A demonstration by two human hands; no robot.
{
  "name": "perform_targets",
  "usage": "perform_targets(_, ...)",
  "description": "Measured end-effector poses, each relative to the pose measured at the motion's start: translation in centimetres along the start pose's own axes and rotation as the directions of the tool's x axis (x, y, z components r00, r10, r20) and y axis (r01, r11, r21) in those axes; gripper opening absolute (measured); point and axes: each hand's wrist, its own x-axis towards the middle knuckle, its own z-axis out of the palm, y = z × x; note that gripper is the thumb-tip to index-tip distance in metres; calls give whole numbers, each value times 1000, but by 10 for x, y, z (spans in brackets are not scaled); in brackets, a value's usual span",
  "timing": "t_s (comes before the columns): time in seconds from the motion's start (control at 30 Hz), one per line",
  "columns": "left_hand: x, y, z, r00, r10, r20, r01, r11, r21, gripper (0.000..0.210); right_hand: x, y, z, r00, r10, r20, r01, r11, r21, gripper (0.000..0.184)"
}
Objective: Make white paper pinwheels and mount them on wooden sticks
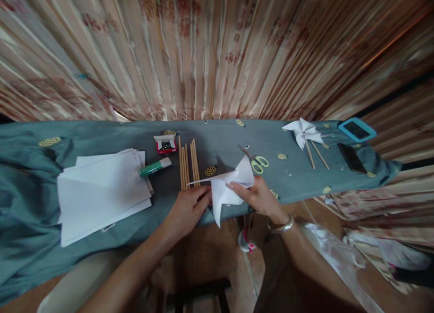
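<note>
A white paper pinwheel (224, 191) with folded blades is held over the table's front edge. My right hand (261, 195) grips it, the thumb pressed on the paper near its centre. My left hand (190, 209) is closed at the pinwheel's left side, fingers bent, their tips partly behind the paper. What those fingers pinch is hidden. Just beyond my left hand, several thin wooden sticks (185, 166) lie on the cloth. Scissors with pale green handles (257, 163) rest open behind the pinwheel.
A paper stack (101, 191) lies left, a green glue stick (154, 167) on its edge. Behind stands an open red box (166, 145) of small dark pieces. At right are another pinwheel (304, 132) with sticks, a phone (351, 158) and a blue-framed device (357, 129). A curtain (203, 55) hangs behind.
</note>
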Motion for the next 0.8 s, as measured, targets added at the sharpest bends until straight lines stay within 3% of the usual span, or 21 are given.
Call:
perform_targets(0.47, 5, -11, 10, 993, -100, -55, 87, 975, -206, 24, 9, 9, -12, 999, 40, 27, -45, 975, 219, 32)
perform_targets(0.67, 10, -11, 12, 974, -216, -70, 169, 896, -410, 26, 17, 12, -13, 996, -14, -83, 40, 949, 313, 35)
perform_targets(0.8, 14, -8, 12, 961, -262, -89, 178, 832, -525, 26, 20, 11, -16, 970, -80, -229, 128, 971, 203, 45)
